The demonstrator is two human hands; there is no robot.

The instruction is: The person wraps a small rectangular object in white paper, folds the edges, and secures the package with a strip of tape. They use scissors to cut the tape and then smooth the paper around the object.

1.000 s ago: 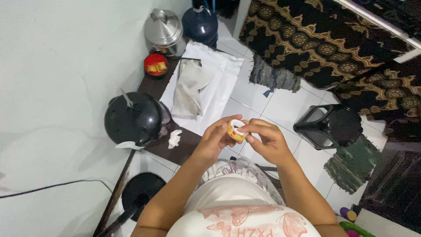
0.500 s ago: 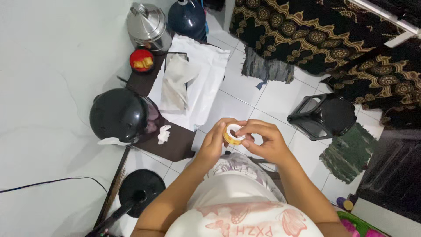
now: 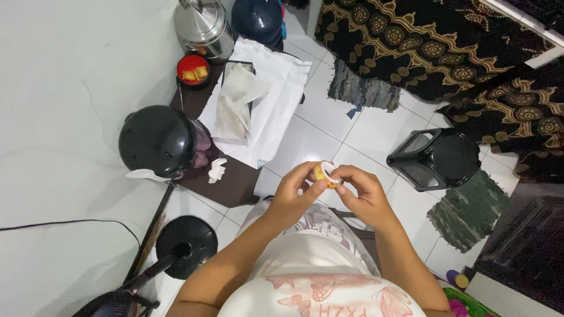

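Since the earlier frame I see the small round yellow jar with white rim (image 3: 322,172) tilted more sideways; left hand (image 3: 295,192) and right hand (image 3: 359,189) pinch it together at chest height, above the white tiled floor (image 3: 305,141)

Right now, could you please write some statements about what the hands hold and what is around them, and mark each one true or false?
1. Both hands hold one small yellow jar. True: the left hand and right hand meet on it.
2. The black helmet lies on the white tiled floor. False: it sits on the dark low table.
3. A black plastic stool stands to the right of the hands. True.
4. The red bowl is empty. False: it holds yellowish pieces.
5. A steel pot stands near the red bowl. True.
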